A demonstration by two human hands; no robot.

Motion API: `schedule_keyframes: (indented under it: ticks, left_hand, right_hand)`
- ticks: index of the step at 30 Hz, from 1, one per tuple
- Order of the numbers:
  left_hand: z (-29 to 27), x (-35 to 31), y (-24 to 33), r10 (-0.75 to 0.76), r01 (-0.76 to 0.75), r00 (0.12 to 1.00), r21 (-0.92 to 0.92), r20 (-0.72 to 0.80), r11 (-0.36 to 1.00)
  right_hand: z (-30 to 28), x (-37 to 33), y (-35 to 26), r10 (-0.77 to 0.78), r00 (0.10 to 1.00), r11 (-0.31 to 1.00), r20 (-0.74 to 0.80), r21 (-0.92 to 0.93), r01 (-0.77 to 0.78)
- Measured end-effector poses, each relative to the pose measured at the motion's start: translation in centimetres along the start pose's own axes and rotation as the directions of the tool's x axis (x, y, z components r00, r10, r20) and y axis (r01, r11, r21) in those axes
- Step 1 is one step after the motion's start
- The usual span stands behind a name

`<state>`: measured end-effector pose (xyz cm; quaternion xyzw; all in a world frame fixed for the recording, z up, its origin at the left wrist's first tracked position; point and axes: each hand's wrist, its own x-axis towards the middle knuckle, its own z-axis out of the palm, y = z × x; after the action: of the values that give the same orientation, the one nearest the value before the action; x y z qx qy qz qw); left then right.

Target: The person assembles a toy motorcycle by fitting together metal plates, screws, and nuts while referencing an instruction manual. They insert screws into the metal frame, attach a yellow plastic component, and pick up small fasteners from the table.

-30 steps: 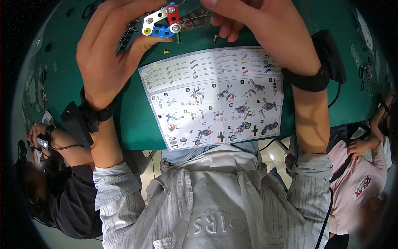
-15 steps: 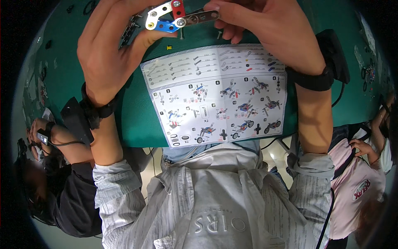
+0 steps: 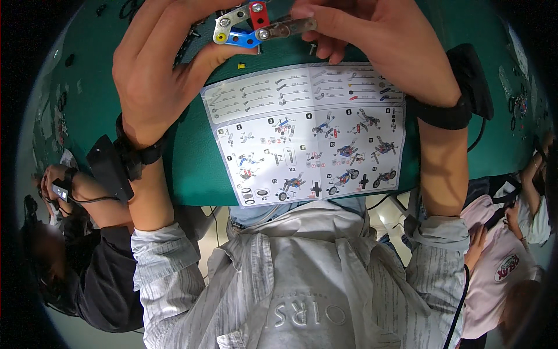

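Likely light, stiff, smooth strip linkage point(image 3: 251, 41), apt to pivot at bolts point(image 3: 263, 35); best held by flat faces. My left hand point(image 3: 148, 81) grips blue-and-pale side, my right hand point(image 3: 386, 49) pinches grey strip point(image 3: 290, 27) end, above green table point(image 3: 186, 186), beyond printed sheet point(image 3: 308, 122).

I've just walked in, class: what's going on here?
A person at a green table is handling a small assembly of silver, red and blue pieces. The left hand holds it, while the right hand pinches the outer end of a grey metal strip. Nearer the body lies a printed instruction sheet; a small yellow piece sits just beyond it.
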<state>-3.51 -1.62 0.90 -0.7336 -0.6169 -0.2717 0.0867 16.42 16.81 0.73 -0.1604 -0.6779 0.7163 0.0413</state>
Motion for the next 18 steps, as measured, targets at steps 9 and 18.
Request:
schedule_keyframes:
  ticks: [9, 18]
  left_hand:
    - [0.0, 0.8, 0.3, 0.065, -0.063, 0.998, -0.043, 0.026, 0.997]
    - [0.2, 1.1, 0.4, 0.126, -0.123, 0.992, -0.117, 0.024, 0.986]
  right_hand:
    - [0.1, 0.4, -0.5, -0.041, 0.997, 0.998, -0.058, 0.04, 0.043]
    - [0.2, 0.2, 0.3, -0.044, 0.999, 0.98, -0.017, -0.194, 0.039]
